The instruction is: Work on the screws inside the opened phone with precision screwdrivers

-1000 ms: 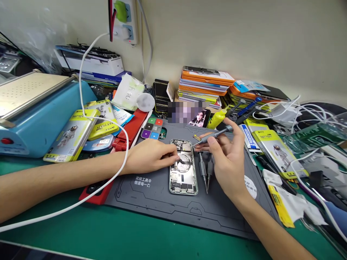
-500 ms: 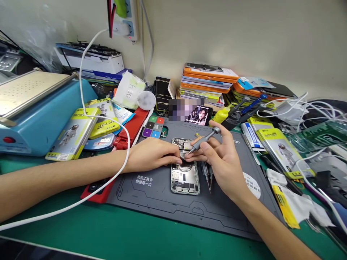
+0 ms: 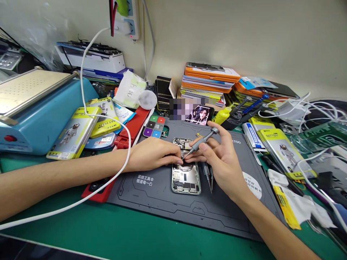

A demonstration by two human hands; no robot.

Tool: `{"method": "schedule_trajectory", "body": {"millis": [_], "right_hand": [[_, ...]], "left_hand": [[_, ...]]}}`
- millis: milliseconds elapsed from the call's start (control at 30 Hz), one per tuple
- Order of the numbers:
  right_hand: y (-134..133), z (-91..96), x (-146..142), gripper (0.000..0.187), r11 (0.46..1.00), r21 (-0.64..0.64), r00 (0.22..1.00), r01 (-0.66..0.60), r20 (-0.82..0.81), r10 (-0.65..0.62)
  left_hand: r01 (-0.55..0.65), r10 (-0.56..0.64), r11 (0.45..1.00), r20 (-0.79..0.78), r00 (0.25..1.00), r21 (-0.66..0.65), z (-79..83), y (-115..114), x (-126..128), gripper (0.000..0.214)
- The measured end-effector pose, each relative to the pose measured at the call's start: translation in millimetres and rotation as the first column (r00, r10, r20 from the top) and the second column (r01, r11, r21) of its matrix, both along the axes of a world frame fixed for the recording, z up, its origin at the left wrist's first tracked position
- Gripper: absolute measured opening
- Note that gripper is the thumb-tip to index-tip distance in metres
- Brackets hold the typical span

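An opened phone housing (image 3: 186, 177) lies face-up on a dark grey repair mat (image 3: 162, 195). My left hand (image 3: 151, 154) rests on the mat at the housing's left edge, fingers pinched together over its middle; what they pinch is hidden. My right hand (image 3: 221, 159) grips a slim grey screwdriver (image 3: 199, 143), tilted, its tip down at the housing just beside my left fingertips. Two more screwdrivers (image 3: 208, 174) lie on the mat right of the housing.
A blue machine (image 3: 35, 108) stands at left, with yellow battery packs (image 3: 73, 131) and a red tool (image 3: 130, 130) beside it. A white cable (image 3: 108, 180) crosses my left wrist. Stacked boxes (image 3: 208, 83), a yellow bottle (image 3: 222, 115) and tangled cables (image 3: 311, 112) crowd the back and right.
My right hand brought the screwdriver down from above the mat until its tip met the housing beside my left fingers. In the last half second it has hardly moved.
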State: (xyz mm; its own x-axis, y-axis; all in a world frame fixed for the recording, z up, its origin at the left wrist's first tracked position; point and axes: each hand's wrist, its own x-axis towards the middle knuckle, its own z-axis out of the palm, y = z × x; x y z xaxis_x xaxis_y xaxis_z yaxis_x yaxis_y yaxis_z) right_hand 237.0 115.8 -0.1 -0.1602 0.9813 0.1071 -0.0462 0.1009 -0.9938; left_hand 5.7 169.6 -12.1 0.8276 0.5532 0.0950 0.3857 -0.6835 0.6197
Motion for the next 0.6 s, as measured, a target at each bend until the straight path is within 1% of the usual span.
{"method": "schedule_trajectory", "body": {"millis": [433, 600], "right_hand": [[-1.6, -0.7, 0.4, 0.061, 1.000, 0.005, 0.999, -0.001, 0.035, 0.001], [-1.5, -1.4, 0.1, 0.061, 1.000, 0.020, 1.000, 0.011, 0.021, -0.012]], "left_hand": [[0.002, -0.002, 1.000, 0.000, 1.000, 0.003, 0.0, 0.5, 0.1, 0.019], [0.006, -0.006, 1.000, 0.002, 1.000, 0.004, -0.8, 0.0, -0.5, 0.020]]}}
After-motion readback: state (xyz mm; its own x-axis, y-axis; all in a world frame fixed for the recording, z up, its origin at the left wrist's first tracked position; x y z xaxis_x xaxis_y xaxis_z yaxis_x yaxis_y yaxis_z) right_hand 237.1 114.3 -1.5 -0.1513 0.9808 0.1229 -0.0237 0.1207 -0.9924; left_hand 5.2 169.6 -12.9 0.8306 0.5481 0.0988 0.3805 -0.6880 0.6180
